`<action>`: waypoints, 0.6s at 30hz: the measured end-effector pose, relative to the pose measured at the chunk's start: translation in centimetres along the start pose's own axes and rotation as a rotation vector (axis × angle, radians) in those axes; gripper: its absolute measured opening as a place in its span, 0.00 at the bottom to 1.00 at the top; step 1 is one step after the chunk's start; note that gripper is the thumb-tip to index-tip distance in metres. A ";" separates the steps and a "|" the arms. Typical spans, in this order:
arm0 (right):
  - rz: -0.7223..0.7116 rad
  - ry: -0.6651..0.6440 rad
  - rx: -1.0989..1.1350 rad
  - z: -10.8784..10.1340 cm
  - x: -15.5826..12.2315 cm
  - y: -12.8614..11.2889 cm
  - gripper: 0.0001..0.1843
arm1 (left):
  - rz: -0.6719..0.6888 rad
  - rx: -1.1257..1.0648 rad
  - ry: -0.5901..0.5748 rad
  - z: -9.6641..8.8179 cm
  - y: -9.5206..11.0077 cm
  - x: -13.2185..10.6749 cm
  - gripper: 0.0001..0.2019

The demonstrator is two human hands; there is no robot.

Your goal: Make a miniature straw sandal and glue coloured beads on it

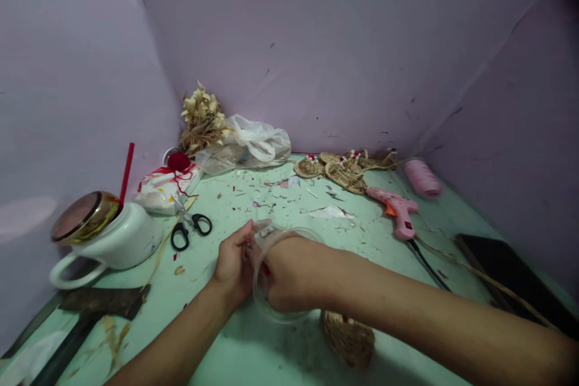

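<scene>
My left hand (pixel 235 262) is closed on the far left side of a clear plastic tub (pixel 312 234), which is tipped above the table. My right hand (pixel 289 274) reaches into the tub through its round opening, with its fingers curled. Its fingertips are mostly hidden; a bit of red shows beside them. What they hold, if anything, I cannot make out. Below my right wrist sits a woven straw piece (pixel 348 338) with a touch of red at its top, partly covered by my forearm.
Black-handled scissors (pixel 190 232), a white enamel pot (pixel 124 241) and a hammer-like tool (pixel 106 301) lie left. Woven straw pieces (pixel 346 176) with beads and a plastic bag (pixel 257 142) are at the back. Right are a pink glue gun (pixel 398 208), thread spool (pixel 421 178) and dark flat object (pixel 506 271).
</scene>
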State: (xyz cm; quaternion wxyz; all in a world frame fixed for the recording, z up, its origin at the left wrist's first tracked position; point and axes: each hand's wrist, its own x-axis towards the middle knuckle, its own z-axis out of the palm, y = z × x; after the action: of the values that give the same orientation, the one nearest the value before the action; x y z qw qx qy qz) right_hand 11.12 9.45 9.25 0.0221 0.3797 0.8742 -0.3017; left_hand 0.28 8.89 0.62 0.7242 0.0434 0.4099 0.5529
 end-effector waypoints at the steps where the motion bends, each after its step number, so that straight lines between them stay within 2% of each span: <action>1: -0.011 -0.023 -0.034 -0.2 -0.1 0.0 0.11 | 0.022 0.000 0.015 0.0 0.2 0.0 0.12; 3: -0.032 -0.008 -0.082 -0.4 -0.3 0.4 0.15 | 0.087 0.006 0.029 -0.1 0.7 0.1 0.12; 5: -0.071 0.137 0.006 -0.5 -0.5 1.3 0.16 | 0.165 0.032 0.035 -0.2 1.4 0.3 0.13; 8: -0.101 0.320 0.383 -0.3 -0.7 2.9 0.13 | 0.271 0.082 0.082 -0.5 2.5 0.7 0.13; 12: 0.068 0.385 1.026 0.2 -1.2 4.9 0.06 | 0.322 0.100 0.143 -0.9 3.8 0.8 0.12; 15: 0.227 0.400 1.309 1.5 -1.2 6.1 0.04 | 0.327 0.106 0.168 -1.0 4.2 0.6 0.14; 18: 0.358 0.328 1.553 3.1 -0.9 6.7 0.07 | 0.372 0.103 0.147 -1.1 4.2 0.6 0.14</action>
State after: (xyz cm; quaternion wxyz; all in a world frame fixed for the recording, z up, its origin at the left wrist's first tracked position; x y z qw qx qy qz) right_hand 15.67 10.74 3.56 -0.3281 0.4602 0.3340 -0.7543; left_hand -3.59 10.58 1.66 0.5746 0.1149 0.4742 0.6571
